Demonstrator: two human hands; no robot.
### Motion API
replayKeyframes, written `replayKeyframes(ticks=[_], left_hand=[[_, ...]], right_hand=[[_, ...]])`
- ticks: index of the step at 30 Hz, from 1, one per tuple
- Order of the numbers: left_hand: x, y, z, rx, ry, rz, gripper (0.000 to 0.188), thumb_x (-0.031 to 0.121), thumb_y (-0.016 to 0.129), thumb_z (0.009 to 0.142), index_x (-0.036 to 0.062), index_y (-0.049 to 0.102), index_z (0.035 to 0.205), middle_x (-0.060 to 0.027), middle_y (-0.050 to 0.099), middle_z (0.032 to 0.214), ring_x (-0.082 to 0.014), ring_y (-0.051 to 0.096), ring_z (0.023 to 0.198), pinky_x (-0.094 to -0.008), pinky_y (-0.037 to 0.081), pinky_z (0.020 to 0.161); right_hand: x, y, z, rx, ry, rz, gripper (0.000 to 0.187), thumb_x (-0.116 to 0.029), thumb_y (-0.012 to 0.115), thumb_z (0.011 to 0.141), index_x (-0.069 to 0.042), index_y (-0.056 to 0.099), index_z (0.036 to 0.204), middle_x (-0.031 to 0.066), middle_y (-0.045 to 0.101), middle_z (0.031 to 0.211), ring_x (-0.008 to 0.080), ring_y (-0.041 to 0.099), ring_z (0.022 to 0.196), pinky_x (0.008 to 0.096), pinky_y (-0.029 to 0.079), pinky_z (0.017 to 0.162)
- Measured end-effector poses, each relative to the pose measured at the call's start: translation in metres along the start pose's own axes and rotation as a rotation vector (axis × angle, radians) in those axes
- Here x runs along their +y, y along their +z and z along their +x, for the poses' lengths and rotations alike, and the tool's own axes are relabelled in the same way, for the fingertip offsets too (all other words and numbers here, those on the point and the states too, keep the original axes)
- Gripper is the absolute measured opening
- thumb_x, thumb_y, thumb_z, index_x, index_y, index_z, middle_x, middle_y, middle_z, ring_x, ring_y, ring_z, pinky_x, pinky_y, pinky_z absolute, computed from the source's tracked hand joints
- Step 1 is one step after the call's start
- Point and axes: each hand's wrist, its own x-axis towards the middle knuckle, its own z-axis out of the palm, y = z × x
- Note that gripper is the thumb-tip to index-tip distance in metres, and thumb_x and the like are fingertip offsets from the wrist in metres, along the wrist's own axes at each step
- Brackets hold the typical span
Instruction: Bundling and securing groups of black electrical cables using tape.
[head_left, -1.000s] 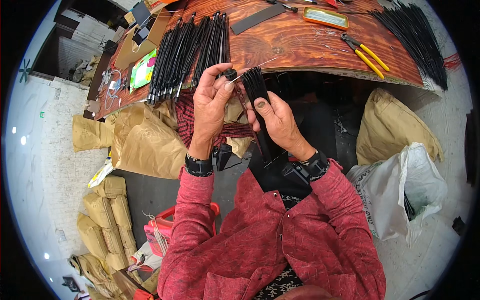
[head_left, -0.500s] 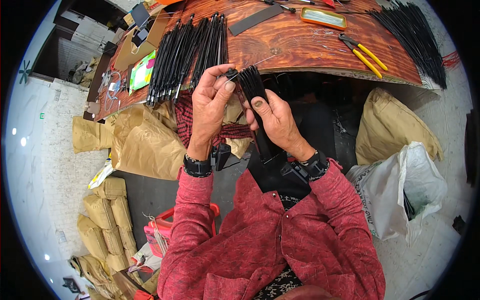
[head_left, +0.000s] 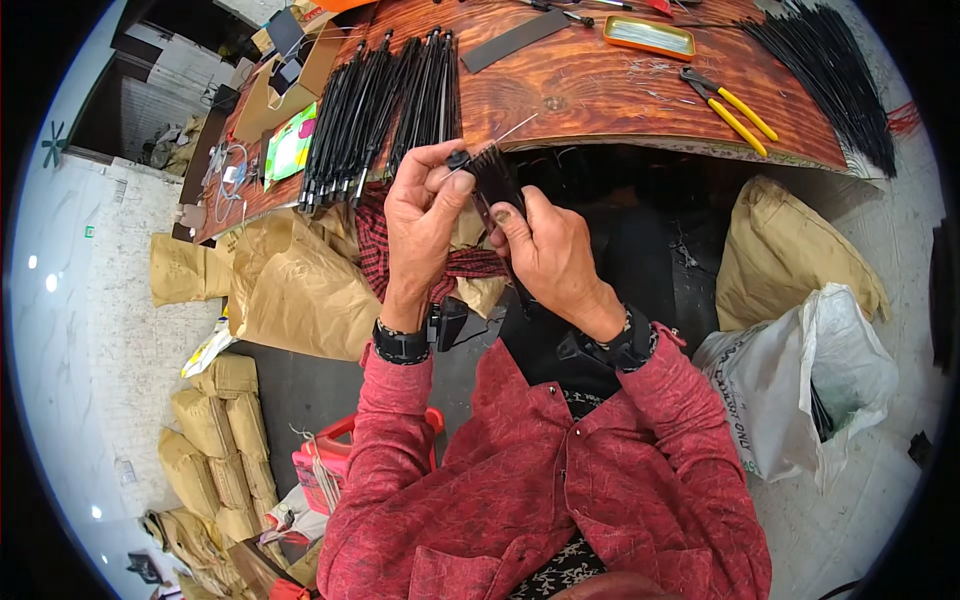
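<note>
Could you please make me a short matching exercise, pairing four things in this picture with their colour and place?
1. pliers
2. shallow tin
3. open-mouthed sack
4. bundle of thin strands

A. white, at the lower right
B. black, held in the right hand
C. yellow-handled, on the table
D. orange-rimmed, on the table

Pairs: 1-C, 2-D, 3-A, 4-B

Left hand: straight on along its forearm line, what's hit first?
The left hand would probably meet the black rods on the wooden table first; depth is unclear, so the table's near edge could come sooner.
</note>
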Motion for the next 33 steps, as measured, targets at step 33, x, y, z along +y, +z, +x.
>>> replayKeyframes(ticks=[33], left_hand=[[-0.017, -0.040, -0.016, 0.015, -0.048, -0.395, 0.041, 0.017, 0.065, 0.098, -0.0042, 0.057, 0.133, -0.0074, 0.068, 0.111, -0.0124, 0.066, 0.097, -0.0270, 0.051, 0.089]], right_hand=[[-0.018, -0.022, 0.011, -0.409, -0.018, -0.160, 0.047, -0.044, 0.043, 0.104, -0.002, 0.061, 0.095, 0.0224, 0.061, 0.067, 0.0454, 0.062, 0.068, 0.0530, 0.045, 0.060]])
